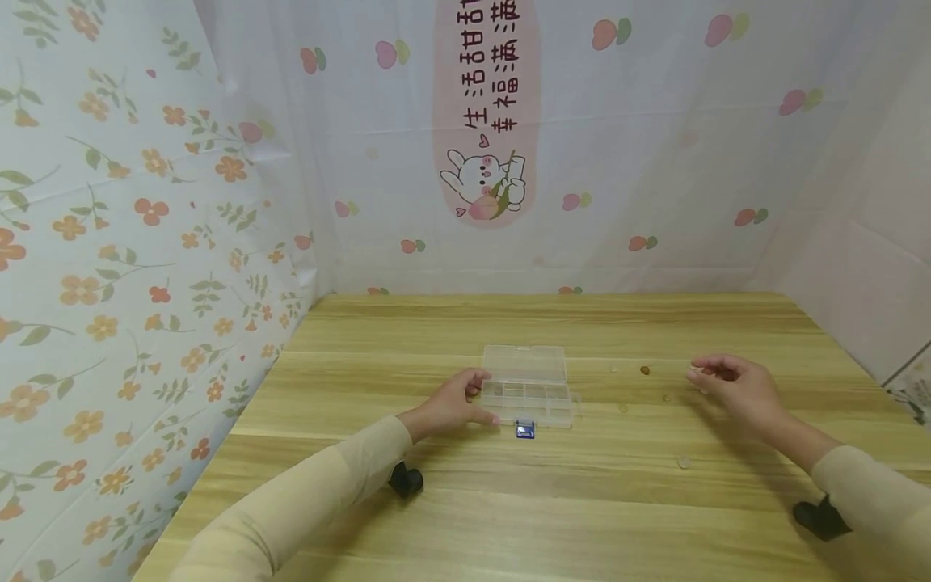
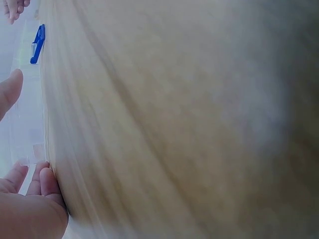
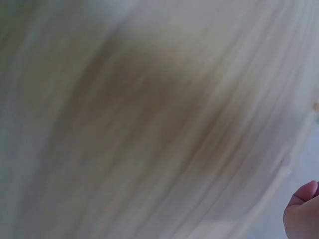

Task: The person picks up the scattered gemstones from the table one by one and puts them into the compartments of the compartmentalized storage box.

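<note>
A clear plastic compartment box [image 1: 527, 402] lies on the wooden table with its lid [image 1: 524, 364] folded back and a blue latch [image 1: 525, 429] at its front. My left hand [image 1: 454, 402] holds the box's left end, fingers at the back corner and thumb by the front edge. Off to the right, my right hand [image 1: 738, 392] pinches a small pale piece [image 1: 694, 369] between thumb and fingertips, just over the table. What this piece is cannot be made out. The right wrist view catches only part of that hand, without the piece.
Between box and right hand lie a small brown stone-like piece [image 1: 645, 370] and several tiny pale or clear pieces. One clear round piece [image 1: 684, 462] sits nearer the front. A patterned curtain [image 1: 407, 162] hangs behind the wooden table [image 1: 509, 517].
</note>
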`<state>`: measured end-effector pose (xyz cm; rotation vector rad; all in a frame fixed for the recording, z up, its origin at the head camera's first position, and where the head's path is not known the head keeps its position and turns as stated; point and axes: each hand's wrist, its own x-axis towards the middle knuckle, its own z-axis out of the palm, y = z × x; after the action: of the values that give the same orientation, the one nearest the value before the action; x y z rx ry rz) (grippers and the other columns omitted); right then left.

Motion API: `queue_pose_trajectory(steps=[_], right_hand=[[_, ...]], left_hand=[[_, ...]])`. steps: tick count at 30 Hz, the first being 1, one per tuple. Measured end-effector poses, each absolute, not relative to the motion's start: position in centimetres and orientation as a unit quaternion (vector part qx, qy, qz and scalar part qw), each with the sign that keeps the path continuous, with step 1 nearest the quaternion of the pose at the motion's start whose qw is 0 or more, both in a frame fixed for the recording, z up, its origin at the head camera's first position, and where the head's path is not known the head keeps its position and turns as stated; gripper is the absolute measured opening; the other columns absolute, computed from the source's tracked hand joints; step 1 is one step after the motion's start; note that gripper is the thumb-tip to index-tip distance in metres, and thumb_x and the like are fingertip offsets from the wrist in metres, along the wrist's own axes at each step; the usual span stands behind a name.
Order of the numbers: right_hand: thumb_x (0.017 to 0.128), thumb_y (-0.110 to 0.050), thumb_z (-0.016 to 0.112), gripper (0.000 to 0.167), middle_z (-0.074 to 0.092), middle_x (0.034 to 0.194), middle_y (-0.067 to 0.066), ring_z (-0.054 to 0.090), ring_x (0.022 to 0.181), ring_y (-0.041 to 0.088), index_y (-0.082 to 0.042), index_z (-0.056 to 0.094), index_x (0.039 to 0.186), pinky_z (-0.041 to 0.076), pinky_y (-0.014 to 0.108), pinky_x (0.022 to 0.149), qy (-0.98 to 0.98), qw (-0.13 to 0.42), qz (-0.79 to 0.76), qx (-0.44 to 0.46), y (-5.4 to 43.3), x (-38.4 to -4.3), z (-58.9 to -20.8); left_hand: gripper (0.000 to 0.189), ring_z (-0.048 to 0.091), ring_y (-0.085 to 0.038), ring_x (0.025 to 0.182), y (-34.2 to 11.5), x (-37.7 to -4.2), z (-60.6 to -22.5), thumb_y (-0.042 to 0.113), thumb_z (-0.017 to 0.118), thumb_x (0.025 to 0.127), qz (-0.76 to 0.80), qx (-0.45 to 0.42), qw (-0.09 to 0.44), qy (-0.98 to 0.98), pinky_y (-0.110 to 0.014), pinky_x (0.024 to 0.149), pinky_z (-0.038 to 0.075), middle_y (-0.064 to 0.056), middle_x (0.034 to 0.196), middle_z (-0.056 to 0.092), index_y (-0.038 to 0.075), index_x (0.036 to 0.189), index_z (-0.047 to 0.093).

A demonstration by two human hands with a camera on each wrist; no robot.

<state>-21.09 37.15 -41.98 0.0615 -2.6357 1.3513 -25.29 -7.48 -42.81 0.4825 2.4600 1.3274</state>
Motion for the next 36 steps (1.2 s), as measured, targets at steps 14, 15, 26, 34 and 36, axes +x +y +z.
queue_pose_trajectory(steps=[14,15,26,34,36], right_hand=[[0.094,-0.037,0.064,0.054,0.064,0.096,0.004,0.054,0.078,0.011,0.006,0.057,0.125,0.047,0.027,0.059,-0.909,0.039,0.415,-0.001,39.8,-21.5,-42.5],[0.094,-0.037,0.065,0.054,0.064,0.098,0.005,0.054,0.078,0.01,0.006,0.057,0.124,0.048,0.027,0.06,-0.91,0.036,0.412,-0.002,39.9,-21.6,-42.5],[0.092,-0.037,0.068,0.056,0.062,0.106,0.01,0.053,0.083,0.003,0.007,0.056,0.125,0.049,0.024,0.065,-0.915,0.003,0.403,0.007,40.5,-21.7,-43.2],[0.089,-0.041,0.069,0.059,0.061,0.11,0.015,0.053,0.086,0.004,0.006,0.058,0.123,0.048,0.02,0.068,-0.925,-0.008,0.38,0.009,40.6,-21.9,-43.6],[0.09,-0.043,0.068,0.06,0.061,0.11,0.016,0.053,0.088,0.007,0.006,0.058,0.123,0.048,0.021,0.068,-0.927,-0.013,0.375,0.009,40.6,-21.9,-43.6]], left_hand=[[0.074,0.046,-0.022,0.107,-7.6,-25.2,-42.8,0.021,0.087,0.073,0.465,0.17,0.155,0.855,-0.038,0.096,0.04,-0.005,0.12,0.05,0.007,0.136,0.05],[0.074,0.046,-0.021,0.107,-7.6,-25.2,-42.8,0.021,0.087,0.073,0.465,0.171,0.155,0.855,-0.038,0.095,0.04,-0.004,0.119,0.05,0.007,0.136,0.05],[0.074,0.046,-0.021,0.106,-7.5,-25.4,-43.0,0.019,0.088,0.073,0.465,0.172,0.155,0.855,-0.037,0.094,0.04,-0.004,0.118,0.05,0.007,0.135,0.05],[0.074,0.046,-0.022,0.107,-7.5,-25.3,-42.9,0.019,0.087,0.073,0.465,0.173,0.156,0.854,-0.038,0.095,0.04,-0.006,0.119,0.051,0.006,0.136,0.05],[0.073,0.046,-0.022,0.107,-7.5,-25.3,-42.9,0.018,0.087,0.073,0.463,0.176,0.154,0.855,-0.039,0.095,0.041,-0.006,0.12,0.051,0.006,0.136,0.05]])
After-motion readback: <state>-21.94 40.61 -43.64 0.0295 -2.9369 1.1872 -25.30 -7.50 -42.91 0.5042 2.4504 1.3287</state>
